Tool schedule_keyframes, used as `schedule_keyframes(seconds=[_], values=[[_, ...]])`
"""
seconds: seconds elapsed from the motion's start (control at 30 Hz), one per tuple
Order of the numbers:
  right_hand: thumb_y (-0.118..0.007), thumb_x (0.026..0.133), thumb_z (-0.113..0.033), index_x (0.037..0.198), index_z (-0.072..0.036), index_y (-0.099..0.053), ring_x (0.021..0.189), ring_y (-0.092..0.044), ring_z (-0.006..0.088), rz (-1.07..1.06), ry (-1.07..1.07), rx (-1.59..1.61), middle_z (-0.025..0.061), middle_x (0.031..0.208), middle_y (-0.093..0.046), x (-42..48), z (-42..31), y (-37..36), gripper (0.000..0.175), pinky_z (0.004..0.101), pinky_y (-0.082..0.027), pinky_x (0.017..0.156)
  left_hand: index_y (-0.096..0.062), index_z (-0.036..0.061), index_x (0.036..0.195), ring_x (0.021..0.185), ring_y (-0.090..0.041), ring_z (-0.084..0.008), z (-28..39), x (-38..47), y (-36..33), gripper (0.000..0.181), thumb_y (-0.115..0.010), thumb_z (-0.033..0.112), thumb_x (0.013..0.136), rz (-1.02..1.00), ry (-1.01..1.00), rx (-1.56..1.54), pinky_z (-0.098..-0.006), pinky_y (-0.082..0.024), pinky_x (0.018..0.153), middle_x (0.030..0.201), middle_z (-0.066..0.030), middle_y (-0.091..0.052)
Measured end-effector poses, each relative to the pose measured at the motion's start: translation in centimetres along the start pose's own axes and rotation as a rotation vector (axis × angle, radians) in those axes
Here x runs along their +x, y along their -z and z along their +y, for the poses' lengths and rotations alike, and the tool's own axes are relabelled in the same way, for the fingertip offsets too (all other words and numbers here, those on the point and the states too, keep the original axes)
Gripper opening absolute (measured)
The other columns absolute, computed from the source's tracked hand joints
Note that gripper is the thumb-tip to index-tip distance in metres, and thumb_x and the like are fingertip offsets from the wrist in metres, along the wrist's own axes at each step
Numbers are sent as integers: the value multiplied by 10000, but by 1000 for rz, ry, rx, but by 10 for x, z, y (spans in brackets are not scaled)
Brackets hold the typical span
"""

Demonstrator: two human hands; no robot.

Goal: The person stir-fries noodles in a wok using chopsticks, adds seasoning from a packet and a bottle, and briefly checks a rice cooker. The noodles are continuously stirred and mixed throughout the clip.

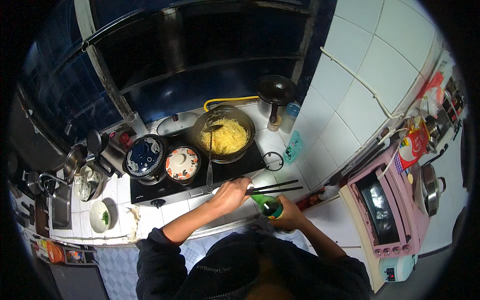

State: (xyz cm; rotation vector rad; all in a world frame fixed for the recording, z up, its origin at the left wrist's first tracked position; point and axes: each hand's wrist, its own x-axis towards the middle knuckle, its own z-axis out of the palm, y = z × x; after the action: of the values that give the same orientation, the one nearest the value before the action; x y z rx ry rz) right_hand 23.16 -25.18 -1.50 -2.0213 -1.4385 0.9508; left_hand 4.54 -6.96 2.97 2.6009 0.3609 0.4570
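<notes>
My right hand (288,214) grips a green bottle (269,205) with dark liquid and a label, tilted with its neck towards the stove. My left hand (232,195) is closed around a pair of dark chopsticks (279,187) that stick out to the right. Its fingers are also at the bottle's white top (250,185); whether they turn or just touch it cannot be told. Beyond the hands, a wok (249,144) on the stove holds shredded yellow food (228,138). A long-handled ladle (210,157) rests in it, handle towards me.
A blue lidded pot (144,155) and a white floral lidded pot (182,163) stand on the black stove (180,193). Left is a bowl with chopped greens (98,210). At the back right are a dark pan (276,90) and jar (290,119). A pink oven (386,206) stands right.
</notes>
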Motion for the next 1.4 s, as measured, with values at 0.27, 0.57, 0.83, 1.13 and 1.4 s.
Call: schedule_keyframes(seconds=[0.27, 0.57, 0.83, 1.13, 1.4], values=[[-837, 643, -178, 1113, -62, -531, 960, -549, 144, -563, 77, 538, 34, 1030, -583, 62, 32, 16, 573, 318, -442, 885, -511, -34, 1093, 713, -612, -427, -17, 23, 0, 360, -661, 87, 789, -37, 110, -28, -465, -498, 625, 782, -266, -618], [-806, 694, -115, 1130, -53, -466, 886, -541, 105, -319, 423, 484, 15, 957, -567, 98, 21, 44, 556, 295, -455, 802, -547, 7, 1144, 392, -253, -52, -40, 68, 28, 392, -308, 289, 1014, -79, 557, -1419, -210, -202, 355, 526, 23, -346], [-811, 682, -262, 1224, -22, -455, 1006, -603, 278, 128, 333, 80, 170, 1079, -616, 154, 7, 81, 692, 407, -477, 870, -599, -19, 1035, 442, -457, -126, -106, 39, 5, 358, -493, 317, 972, 724, 688, -799, -290, -374, 420, 601, -70, -538], [-808, 574, -255, 1058, -75, -492, 901, -597, 336, 441, 368, -903, 158, 959, -577, 256, -12, 102, 606, 415, -499, 760, -624, -58, 928, 784, -633, -432, -124, -19, -39, 533, -630, 467, 838, 595, 1044, 55, -458, -496, 700, 773, -268, -644], [-832, 554, -292, 1085, -95, -502, 898, -603, 277, 421, 392, -1280, 114, 953, -594, 300, -15, 101, 656, 393, -479, 772, -643, -52, 839, 765, -647, -407, -128, -15, -50, 576, -708, 514, 753, 464, 1002, -87, -441, -506, 688, 749, -260, -645]])
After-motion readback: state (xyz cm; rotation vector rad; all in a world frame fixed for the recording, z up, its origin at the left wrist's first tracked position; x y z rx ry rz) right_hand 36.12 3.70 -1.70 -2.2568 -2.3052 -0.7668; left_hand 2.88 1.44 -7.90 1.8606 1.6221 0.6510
